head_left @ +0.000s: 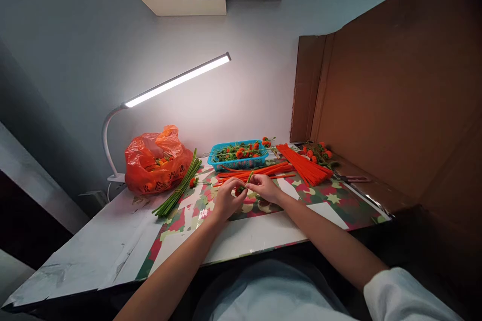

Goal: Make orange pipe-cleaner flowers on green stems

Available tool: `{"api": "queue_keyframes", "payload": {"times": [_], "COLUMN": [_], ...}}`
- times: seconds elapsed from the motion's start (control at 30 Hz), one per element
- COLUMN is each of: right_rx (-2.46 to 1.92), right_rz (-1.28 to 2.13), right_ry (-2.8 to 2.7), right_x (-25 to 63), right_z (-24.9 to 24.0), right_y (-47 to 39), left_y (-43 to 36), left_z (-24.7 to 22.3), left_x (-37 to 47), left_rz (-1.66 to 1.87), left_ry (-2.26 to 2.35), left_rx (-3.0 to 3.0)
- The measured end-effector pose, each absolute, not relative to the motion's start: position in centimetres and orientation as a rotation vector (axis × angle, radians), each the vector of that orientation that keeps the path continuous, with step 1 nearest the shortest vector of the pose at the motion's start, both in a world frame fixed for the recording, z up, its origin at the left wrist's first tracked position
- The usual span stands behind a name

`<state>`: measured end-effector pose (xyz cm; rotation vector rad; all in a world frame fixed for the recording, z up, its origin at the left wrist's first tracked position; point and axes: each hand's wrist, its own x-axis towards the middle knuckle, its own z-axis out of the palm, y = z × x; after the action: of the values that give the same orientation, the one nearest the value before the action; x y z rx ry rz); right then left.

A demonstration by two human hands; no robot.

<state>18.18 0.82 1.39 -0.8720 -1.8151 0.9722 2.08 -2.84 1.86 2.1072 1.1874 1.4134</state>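
At the middle of the table my left hand is closed around a small pipe-cleaner flower, orange-red and green, partly hidden by the fingers. Close against it, my right hand pinches a short green pipe cleaner that sticks up between both hands. Just beyond the hands lie loose orange pipe cleaners. Behind them, a blue basket holds several orange flowers with green stems. A finished-looking orange flower rests on the table to the left of my left hand.
A bundle of green pipe cleaners lies at left beside an orange plastic bag. A thick orange bundle and more flowers are at right, near a utility knife. A lit lamp arches overhead; cardboard walls the right side.
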Motion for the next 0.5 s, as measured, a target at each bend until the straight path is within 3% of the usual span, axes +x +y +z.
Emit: {"api": "queue_keyframes", "payload": {"times": [0.5], "right_rx": [-0.757], "right_rz": [0.956], "right_ry": [-1.865], "right_x": [18.56], "right_z": [1.66], "right_y": [0.89], "left_y": [-1.89], "left_z": [1.43], "left_x": [1.56], "left_rz": [1.215], "left_ry": [1.060], "left_rx": [1.759]}}
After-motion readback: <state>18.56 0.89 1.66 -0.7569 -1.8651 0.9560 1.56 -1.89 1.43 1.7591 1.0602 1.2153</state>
